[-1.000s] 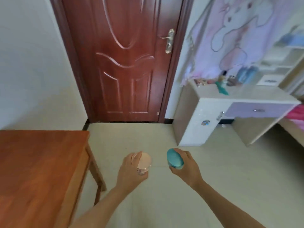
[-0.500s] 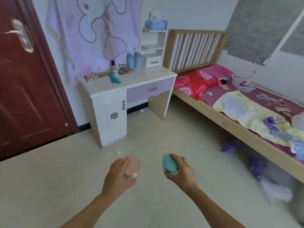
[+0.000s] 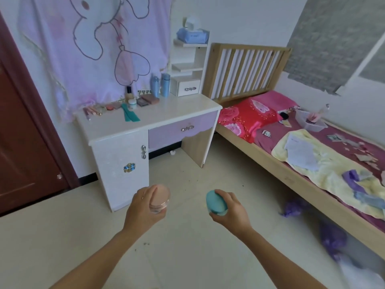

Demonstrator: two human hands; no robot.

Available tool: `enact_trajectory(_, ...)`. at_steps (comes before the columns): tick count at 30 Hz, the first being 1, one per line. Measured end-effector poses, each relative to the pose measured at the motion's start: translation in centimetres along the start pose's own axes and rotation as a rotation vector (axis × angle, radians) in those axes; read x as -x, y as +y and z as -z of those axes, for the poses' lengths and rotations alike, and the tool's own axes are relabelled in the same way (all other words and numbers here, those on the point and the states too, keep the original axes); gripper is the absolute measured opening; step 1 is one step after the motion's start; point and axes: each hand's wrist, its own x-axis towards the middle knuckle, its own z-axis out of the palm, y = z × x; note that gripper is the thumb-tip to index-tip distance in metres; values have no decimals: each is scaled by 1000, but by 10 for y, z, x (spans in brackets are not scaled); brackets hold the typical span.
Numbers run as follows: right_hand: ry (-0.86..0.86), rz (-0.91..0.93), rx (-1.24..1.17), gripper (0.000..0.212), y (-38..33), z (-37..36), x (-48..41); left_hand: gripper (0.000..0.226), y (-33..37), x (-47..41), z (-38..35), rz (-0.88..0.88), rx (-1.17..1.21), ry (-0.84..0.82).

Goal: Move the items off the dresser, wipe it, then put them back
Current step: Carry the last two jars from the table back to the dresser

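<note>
My left hand [image 3: 143, 209] grips a clear jar with a pink lid [image 3: 160, 198]. My right hand [image 3: 229, 209] holds a teal jar [image 3: 216, 202]. Both hands hover over the floor, a short way in front of the white and lilac dresser [image 3: 173, 110]. Along the dresser's back edge lie a teal cloth [image 3: 130, 115], several makeup pieces [image 3: 98, 110], a small white jar [image 3: 132, 103], a foundation bottle [image 3: 129, 93] and two blue bottles [image 3: 160, 85]. The front half of the dresser top is bare.
A dark red door [image 3: 23, 147] stands to the left. A wooden bed [image 3: 291, 155] with pink and yellow bedding and papers fills the right side. A small shelf unit [image 3: 188, 67] sits on the dresser's right end. Purple scraps [image 3: 295, 207] lie on the floor by the bed.
The view swung right from the door and brown table to the dresser and bed, and the dresser is now closer. Both hands keep holding their jars.
</note>
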Motion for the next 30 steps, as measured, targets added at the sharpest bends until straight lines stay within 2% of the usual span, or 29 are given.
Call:
enact_trajectory(3, 68, -11, -29, 63, 3, 8, -57, 77, -2, -61, -15, -26, -3, -4)
enact_trajectory(6, 88, -51, -58, 63, 18, 9, -95, 78, 1, -104, -34, 36, 10, -11)
enact_trajectory(14, 11, -4, -21, 64, 80, 25, -232, 89, 10, -216, -97, 104, 6, 35)
enact_trajectory(19, -35, 56, -69, 64, 105, 43, -340, 74, 34, -297, -131, 170, 2, 91)
enact_trajectory(22, -66, 133, -99, 64, 112, 51, -397, 75, 45, -335, -146, 195, -9, 155)
enact_trajectory(26, -139, 169, -112, 65, 117, 40, -455, 88, 40, -363, -163, 298, -11, 200)
enact_trajectory(30, -208, 210, -89, 66, 113, 14, -506, 82, 15, -398, -170, 349, -42, 190)
